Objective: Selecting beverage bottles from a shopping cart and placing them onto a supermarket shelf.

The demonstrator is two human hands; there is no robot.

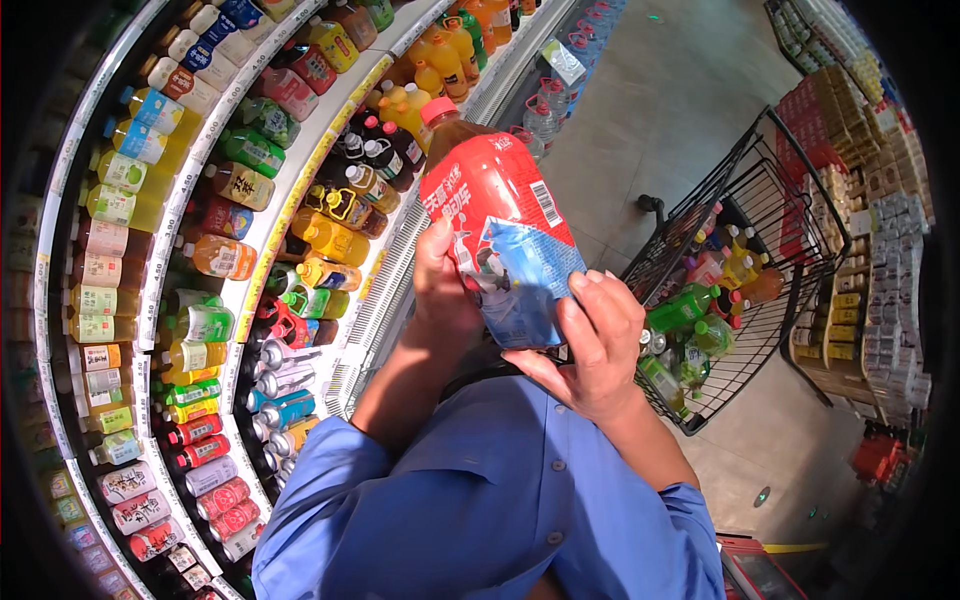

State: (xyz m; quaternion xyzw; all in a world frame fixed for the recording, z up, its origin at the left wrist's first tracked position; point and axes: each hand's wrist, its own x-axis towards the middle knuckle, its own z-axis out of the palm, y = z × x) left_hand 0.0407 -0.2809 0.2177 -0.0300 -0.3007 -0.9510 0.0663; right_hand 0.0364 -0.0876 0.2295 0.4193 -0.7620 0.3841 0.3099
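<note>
A large plastic drink bottle (499, 225) with a red cap and a red and blue label is held tilted in front of my chest. My left hand (446, 281) grips its left side, the thumb lying on the label. At the lower right, my right hand (589, 341) holds the base, fingers on the label's blue part and thumb underneath. Dark drink shows below the cap. The label bears writing, a barcode and a picture.
Curved store shelves (300, 161) full of drink bottles and cans rise on the left. A black wire shopping cart (739, 300) holding several bottles stands at the right. Large water bottles (551, 112) stand on the floor ahead. Stacked cartons (817, 120) and cans line the far right.
</note>
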